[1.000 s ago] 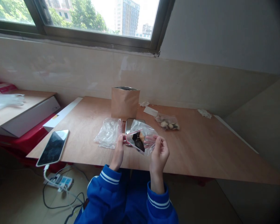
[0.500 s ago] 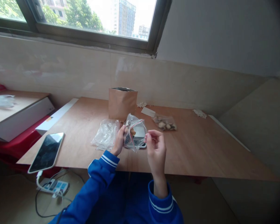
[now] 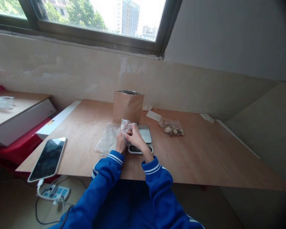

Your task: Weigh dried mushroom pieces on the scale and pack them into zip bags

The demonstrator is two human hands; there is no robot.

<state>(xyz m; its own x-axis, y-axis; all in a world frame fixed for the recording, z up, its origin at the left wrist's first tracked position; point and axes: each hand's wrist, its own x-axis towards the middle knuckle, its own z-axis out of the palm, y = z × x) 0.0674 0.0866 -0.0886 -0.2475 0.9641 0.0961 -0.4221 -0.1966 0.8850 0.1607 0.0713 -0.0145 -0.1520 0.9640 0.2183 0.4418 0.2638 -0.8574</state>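
Observation:
My left hand [image 3: 120, 143] is closed round a clear zip bag with a red seal line [image 3: 125, 124], held upright above the table. At the bag's mouth, the bent fingers of my right hand [image 3: 136, 137] press together; the wrinkled plastic and the fingers hide what is between them. Below and behind my right hand sits a small white digital scale [image 3: 146, 134] with a grey plate, partly covered by the wrist. A flat pile of clear plastic bags [image 3: 106, 140] lies left of my left hand. Behind the hands an open brown paper pouch [image 3: 128, 106] stands upright.
A zip bag of round, pale brown dried pieces [image 3: 173, 129] lies right of the scale, near a white card [image 3: 153, 115]. A phone [image 3: 47, 159] overhangs the table's front left edge, its cable running to a power strip [image 3: 55, 192]. Crumpled white scraps [image 3: 207, 118] lie at the back.
My right hand has moved left from beside the bag to its mouth. The bag has shifted left and bunched up, showing more of the scale. The view has turned slightly.

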